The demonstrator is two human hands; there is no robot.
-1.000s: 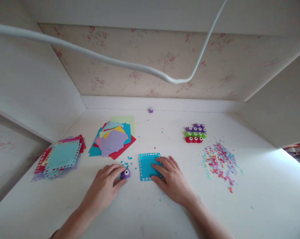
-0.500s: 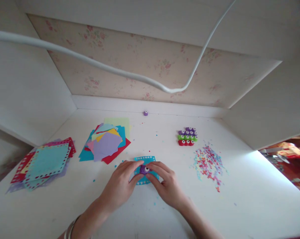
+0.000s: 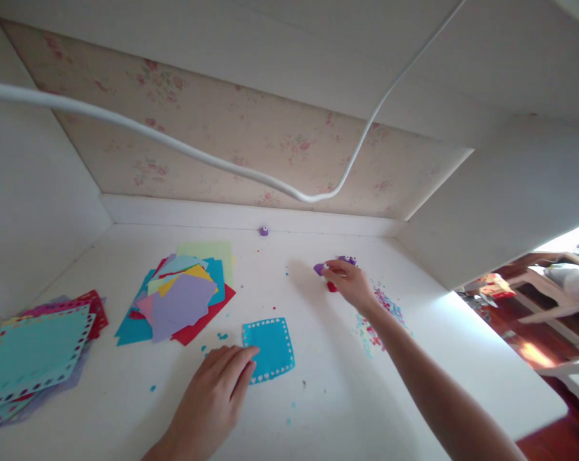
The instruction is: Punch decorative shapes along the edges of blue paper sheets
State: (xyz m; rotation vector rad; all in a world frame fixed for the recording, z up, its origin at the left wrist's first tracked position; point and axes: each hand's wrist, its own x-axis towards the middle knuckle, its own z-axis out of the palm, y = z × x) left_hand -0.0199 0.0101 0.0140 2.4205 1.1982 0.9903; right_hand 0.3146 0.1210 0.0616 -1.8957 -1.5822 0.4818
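Note:
A square of blue paper [image 3: 270, 349] with small holes punched along its edges lies on the white table. My left hand [image 3: 217, 387] rests at its left edge, fingers loosely stretched, the fingertips touching the paper. Farther off to the right, my right hand [image 3: 350, 282] is closed on a small purple craft punch [image 3: 319, 269] with a white eye-like button. Behind and under that hand are other punches: purple ones [image 3: 350, 260] and a red one [image 3: 332, 287]; the hand hides most of the group.
Coloured paper sheets [image 3: 183, 307] lie piled left of centre. Punched sheets [image 3: 39, 352] are stacked at the far left. Paper confetti [image 3: 389, 307] is scattered beyond my right forearm. One purple punch [image 3: 263, 231] stands by the back wall. A white cable [image 3: 198, 153] hangs across the front.
Both hands were around the purple punch on the blue paper. My right hand has carried it right, to the punch group; my left hand stays by the paper. The view has shifted right.

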